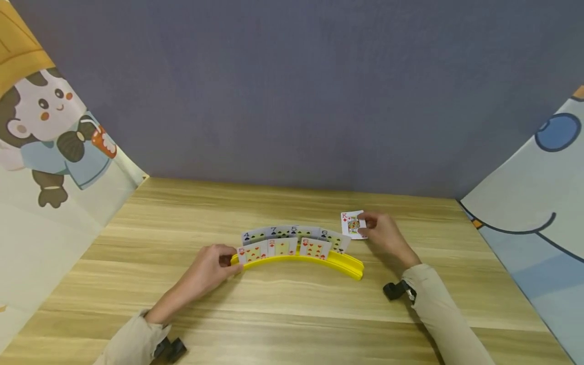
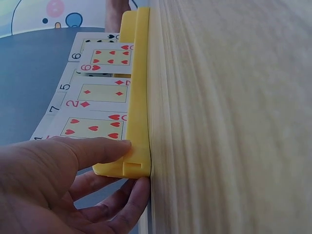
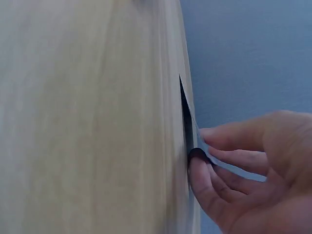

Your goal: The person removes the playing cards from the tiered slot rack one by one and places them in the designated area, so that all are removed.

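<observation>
A curved yellow card holder (image 1: pixel 349 264) stands on the table, its left end gripped by my left hand (image 1: pixel 207 266). In the left wrist view the thumb (image 2: pixel 100 150) lies on its front and the other fingers are around the end. The front row has a five of hearts (image 1: pixel 253 252), a two of diamonds (image 1: pixel 281 247) and a six of hearts (image 1: pixel 315 248). Behind them stand several black cards, 4, 7, 5 and 6. Right of the holder, my right hand (image 1: pixel 388 238) pinches a king of diamonds (image 1: pixel 353 225) by its right edge. The right wrist view shows this card edge-on, tilted close over the table.
The wood-grain table (image 1: pixel 292 314) ends at a dark grey wall (image 1: pixel 301 91) behind. Side panels with cartoon prints stand at left (image 1: pixel 59 152) and right (image 1: pixel 524 203). Black wrist devices (image 1: pixel 171 350) sit at both sleeves.
</observation>
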Demonstrator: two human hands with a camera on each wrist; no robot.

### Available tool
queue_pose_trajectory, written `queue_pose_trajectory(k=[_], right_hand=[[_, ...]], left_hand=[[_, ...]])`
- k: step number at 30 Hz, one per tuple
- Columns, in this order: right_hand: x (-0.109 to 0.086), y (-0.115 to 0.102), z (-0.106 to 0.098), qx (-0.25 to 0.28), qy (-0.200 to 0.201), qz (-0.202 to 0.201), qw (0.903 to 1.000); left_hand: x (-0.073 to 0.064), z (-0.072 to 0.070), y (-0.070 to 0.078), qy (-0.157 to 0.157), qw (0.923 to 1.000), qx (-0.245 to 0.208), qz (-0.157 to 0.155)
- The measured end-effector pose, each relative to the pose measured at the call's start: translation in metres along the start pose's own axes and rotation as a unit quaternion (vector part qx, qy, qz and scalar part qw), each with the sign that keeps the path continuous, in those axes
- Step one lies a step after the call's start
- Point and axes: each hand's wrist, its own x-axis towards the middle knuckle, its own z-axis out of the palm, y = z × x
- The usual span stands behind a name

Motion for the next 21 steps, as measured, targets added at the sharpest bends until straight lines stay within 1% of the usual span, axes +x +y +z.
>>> queue_pose_trajectory(k=[3, 5, 10, 16, 21], right_hand=[[-0.0004, 0.0003, 0.0008, -0.017, -0.018, -0.013, 0.9996], [-0.0008, -0.0003, 0.0016, -0.032, -0.023, -0.022, 0.999], [-0.0028, -0.0039, 0.0028, -0.061, -0.028, -0.039, 0.997], [-0.0045, -0.0059, 0.0033, -0.065, -0.035, -0.041, 0.9964], [-0.0054, -0.0073, 0.0048, -0.069, -0.04, -0.055, 0.9953]], left_hand=[[0.0006, 0.0003, -0.0012, -0.002, 1.0, -0.006, -0.001], [0.0012, 0.0002, -0.0013, -0.003, 0.9999, -0.009, -0.002], [0.002, -0.0001, -0.0018, 0.0, 1.0, -0.001, 0.006], [0.0021, 0.0004, -0.0022, 0.0, 1.0, 0.004, 0.007], [0.0015, 0.0004, -0.0035, -0.002, 1.0, -0.003, 0.007]])
